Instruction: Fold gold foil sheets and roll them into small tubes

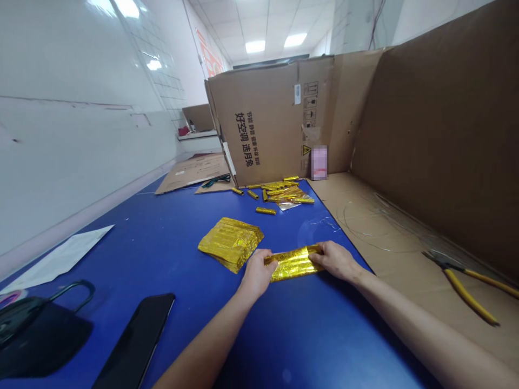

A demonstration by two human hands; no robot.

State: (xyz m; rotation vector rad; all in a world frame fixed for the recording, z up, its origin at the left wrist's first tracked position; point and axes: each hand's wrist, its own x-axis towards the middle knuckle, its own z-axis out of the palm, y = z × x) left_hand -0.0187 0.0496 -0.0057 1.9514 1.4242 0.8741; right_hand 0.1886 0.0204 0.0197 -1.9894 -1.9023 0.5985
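Note:
A sheet of gold foil (292,261), partly rolled, lies on the blue table (170,254) in front of me. My left hand (258,272) is closed on its left end and my right hand (334,260) is closed on its right end. Just to the left of my left hand sits a stack of flat gold foil sheets (230,243). Farther back, several small finished gold rolls (279,190) lie scattered near a cardboard box.
A large cardboard box (267,124) stands at the back, with cardboard walls and a cardboard floor (389,237) to the right. Yellow-handled pliers (466,286) lie on that cardboard. A black phone (138,340), a dark pouch (36,335) and white paper (60,259) lie at the near left.

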